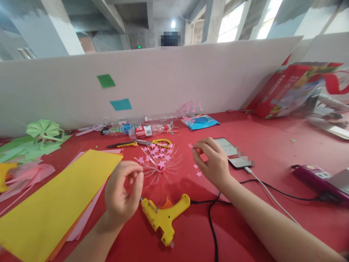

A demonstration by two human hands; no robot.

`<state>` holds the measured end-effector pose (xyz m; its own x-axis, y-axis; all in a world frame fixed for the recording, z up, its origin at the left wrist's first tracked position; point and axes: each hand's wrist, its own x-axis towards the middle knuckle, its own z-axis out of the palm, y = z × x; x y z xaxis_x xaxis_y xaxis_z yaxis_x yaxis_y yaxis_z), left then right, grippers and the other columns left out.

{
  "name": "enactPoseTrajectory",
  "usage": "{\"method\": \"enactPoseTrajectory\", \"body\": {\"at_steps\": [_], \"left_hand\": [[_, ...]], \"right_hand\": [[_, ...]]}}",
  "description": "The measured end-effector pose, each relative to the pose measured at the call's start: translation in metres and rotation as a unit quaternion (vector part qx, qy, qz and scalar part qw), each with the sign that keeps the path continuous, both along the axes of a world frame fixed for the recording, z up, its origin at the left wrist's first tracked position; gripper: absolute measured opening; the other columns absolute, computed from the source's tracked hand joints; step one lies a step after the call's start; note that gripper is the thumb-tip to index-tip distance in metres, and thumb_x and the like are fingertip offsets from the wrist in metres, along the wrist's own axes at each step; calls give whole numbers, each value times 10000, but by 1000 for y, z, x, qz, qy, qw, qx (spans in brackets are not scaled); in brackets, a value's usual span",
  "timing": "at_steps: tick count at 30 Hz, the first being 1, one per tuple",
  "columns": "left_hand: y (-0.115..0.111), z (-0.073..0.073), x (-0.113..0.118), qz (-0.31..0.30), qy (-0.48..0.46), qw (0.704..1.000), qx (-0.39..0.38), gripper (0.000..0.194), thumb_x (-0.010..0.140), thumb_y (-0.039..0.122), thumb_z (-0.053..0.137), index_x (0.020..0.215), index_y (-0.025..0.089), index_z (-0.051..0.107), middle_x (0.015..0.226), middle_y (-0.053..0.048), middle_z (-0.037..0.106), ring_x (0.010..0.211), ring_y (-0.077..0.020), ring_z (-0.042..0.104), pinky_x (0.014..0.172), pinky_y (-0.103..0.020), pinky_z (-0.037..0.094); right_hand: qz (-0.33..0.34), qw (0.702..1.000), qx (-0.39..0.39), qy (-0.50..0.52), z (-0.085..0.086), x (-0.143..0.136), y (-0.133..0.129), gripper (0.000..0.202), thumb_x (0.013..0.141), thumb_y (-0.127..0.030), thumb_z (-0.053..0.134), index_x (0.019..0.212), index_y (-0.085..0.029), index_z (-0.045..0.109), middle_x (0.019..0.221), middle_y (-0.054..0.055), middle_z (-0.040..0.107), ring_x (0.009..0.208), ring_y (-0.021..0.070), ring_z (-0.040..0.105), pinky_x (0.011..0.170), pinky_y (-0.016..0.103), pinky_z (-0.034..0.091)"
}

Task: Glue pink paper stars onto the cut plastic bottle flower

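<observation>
My right hand (212,162) is pinched, with a small pink paper star (190,145) at its fingertips, above the red table. My left hand (124,189) is curled, thumb close to the index finger, beside a clear plastic bottle base cut into splayed strips (152,170). Whether a strip lies between those fingertips is hidden. Several pink stars (161,165) sit on the strips. Two loose stars (199,174) lie left of my right wrist. Just right of my left hand, a yellow hot glue gun (166,214) rests on its side on the table.
Yellow paper (62,203) lies left; green paper pieces (43,134) are behind it. A cutter knife (122,144), scissors (162,142), bottles (141,131) and a blue packet (201,122) lie along the board (163,80). A phone (231,153), black cord (212,225) and purple power strip (319,182) are right.
</observation>
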<state>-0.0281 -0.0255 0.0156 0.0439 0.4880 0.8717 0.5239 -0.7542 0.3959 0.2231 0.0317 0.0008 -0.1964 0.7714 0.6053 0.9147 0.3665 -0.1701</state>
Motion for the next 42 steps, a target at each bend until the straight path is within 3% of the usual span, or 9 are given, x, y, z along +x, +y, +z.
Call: {"method": "enactPoseTrajectory", "body": {"at_steps": [3,5,8,14,19,27,33,38,42], "left_hand": [[-13,4,6,-66,104,992,-18,167,824,31,521,911,167,566,794,-26,591,750,-134,567,667,-249,468],[-19,5,12,-116,157,980,-27,123,847,91,526,945,157,560,786,-36,605,733,-137,566,658,-248,475],[-23,2,22,-150,164,974,-48,44,886,197,505,909,166,527,728,-26,576,658,-132,529,597,-244,453],[-25,1,26,-152,138,973,-106,159,867,76,429,765,196,455,616,22,448,559,-103,432,525,-226,365],[-28,0,23,-167,123,969,-136,105,853,127,455,775,197,459,633,21,444,574,-105,430,535,-232,361],[-23,0,28,-141,128,965,-180,226,864,94,426,665,199,418,559,50,401,507,-79,379,495,-211,316],[-22,1,24,-150,94,960,-217,213,879,137,465,674,194,473,586,39,441,520,-85,420,492,-215,350],[-14,3,6,-59,-38,983,-170,192,892,156,472,714,194,533,668,13,520,592,-101,486,520,-222,389],[3,0,-9,23,-148,976,-159,181,882,220,519,717,195,588,649,20,540,568,-96,496,476,-209,374]], "right_hand": [[162,967,172,95,14,-16,-31,123,875,-147,485,875,-155,608,813,72,602,761,177,550,711,310,430],[269,937,204,87,18,-28,-50,111,830,-90,538,896,-156,597,806,62,615,714,165,531,677,316,429],[343,915,207,36,16,-41,-65,136,802,-77,551,916,-123,608,775,61,639,667,161,509,672,332,449],[357,910,208,38,11,-45,-64,127,784,-91,579,904,-93,621,743,58,650,667,162,503,681,338,470],[375,903,209,23,13,-46,-67,132,796,-96,563,911,-86,626,753,63,654,645,159,500,687,346,478],[379,897,4,228,10,-47,-65,99,858,-132,532,940,-159,581,861,59,615,794,151,564,695,280,478],[380,891,-33,246,9,-48,-65,98,840,-105,475,819,-181,535,778,32,570,705,140,522,634,268,439],[430,893,-134,30,17,-41,-71,159,768,-141,501,906,-169,575,778,23,586,632,138,490,566,265,382],[399,885,-168,-173,15,-44,-79,265,738,-201,575,1001,-167,591,882,42,603,701,179,488,544,300,345]]}}
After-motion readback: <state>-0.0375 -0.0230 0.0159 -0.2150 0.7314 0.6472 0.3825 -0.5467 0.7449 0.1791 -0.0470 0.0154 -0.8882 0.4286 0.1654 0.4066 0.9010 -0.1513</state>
